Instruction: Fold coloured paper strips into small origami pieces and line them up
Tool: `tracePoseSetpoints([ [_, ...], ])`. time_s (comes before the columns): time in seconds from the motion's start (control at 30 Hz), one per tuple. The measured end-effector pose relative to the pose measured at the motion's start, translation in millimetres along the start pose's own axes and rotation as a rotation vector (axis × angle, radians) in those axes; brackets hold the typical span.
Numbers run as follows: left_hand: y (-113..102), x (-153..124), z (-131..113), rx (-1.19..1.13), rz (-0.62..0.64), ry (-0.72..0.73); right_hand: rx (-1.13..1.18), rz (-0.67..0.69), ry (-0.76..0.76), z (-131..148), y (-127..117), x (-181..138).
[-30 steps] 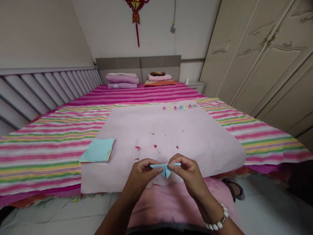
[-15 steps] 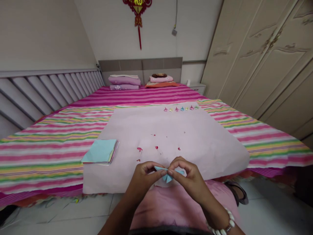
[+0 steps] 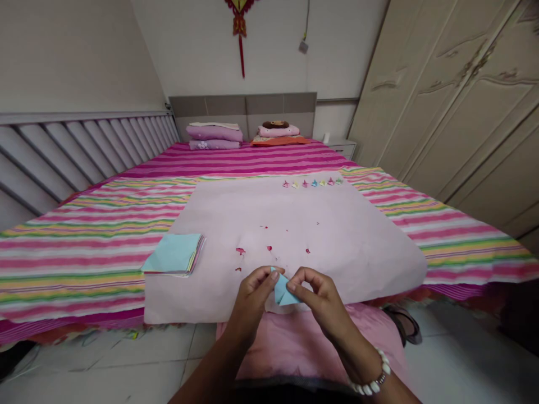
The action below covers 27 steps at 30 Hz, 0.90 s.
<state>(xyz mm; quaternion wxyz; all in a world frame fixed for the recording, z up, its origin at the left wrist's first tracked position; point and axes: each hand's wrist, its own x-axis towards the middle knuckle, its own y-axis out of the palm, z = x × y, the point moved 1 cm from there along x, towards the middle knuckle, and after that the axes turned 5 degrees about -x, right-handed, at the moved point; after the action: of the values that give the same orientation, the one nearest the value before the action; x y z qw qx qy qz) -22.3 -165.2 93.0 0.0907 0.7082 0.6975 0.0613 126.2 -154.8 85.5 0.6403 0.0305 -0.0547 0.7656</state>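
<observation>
A small folded piece of light blue origami paper [image 3: 283,294] is held between my two hands, just over the near edge of the pale pink sheet [image 3: 227,207]. My left hand [image 3: 257,289] pinches its upper left corner between thumb and fingers. On the right side, my right hand [image 3: 316,292] grips it with thumb and forefinger; a beaded bracelet is on that wrist. The fold shows a flat, roughly triangular face with a crease. Fingers hide part of its back and corners.
A stack of square coloured paper [image 3: 174,253], blue on top, lies at the left of the sheet. Several small folded paper figures [image 3: 314,183] stand in a row at the far right. The sheet has several small torn holes. A pink cushion [image 3: 295,342] is below my hands.
The blue paper, seen earlier with its flaps spread out like wings, now shows a flatter triangular face. My left fingers have moved to its top corner. The view has shifted slightly.
</observation>
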Motion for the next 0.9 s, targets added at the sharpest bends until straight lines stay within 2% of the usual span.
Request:
tracePoseSetpoints([
  [0.13, 4.7, -1.1, 4.8, -0.021, 0.072, -0.091, 0.1, -0.071, 0.029, -6.4, 2.1, 0.4],
  [0.3, 0.1, 1.7, 7.8, 0.107, -0.003, -0.039, 0.153, -0.136, 0.043, -8.7, 5.4, -0.1],
  [0.47, -6.8, 2.0, 1.7, 0.146, 0.082, -0.032, 0.157, -0.035, 0.08, -7.1, 2.6, 0.1],
  [0.53, -8.3, 2.7, 0.7, 0.133, 0.099, -0.055, 0.18, -0.063, 0.081, -6.6, 2.4, 0.2],
  [0.67, -11.8, 8.0, 6.0, 0.081, 0.009, -0.078, 0.237, -0.133, 0.097, -5.9, 5.9, 0.8],
  [0.73, -14.0, 10.7, 10.0, 0.044, 0.003, -0.092, 0.259, -0.106, 0.126, -4.5, 8.1, 1.3],
  [0.9, -17.2, 10.9, 14.5, -0.058, 0.112, -0.152, 0.34, 0.011, 0.13, 1.3, 11.1, 1.2],
])
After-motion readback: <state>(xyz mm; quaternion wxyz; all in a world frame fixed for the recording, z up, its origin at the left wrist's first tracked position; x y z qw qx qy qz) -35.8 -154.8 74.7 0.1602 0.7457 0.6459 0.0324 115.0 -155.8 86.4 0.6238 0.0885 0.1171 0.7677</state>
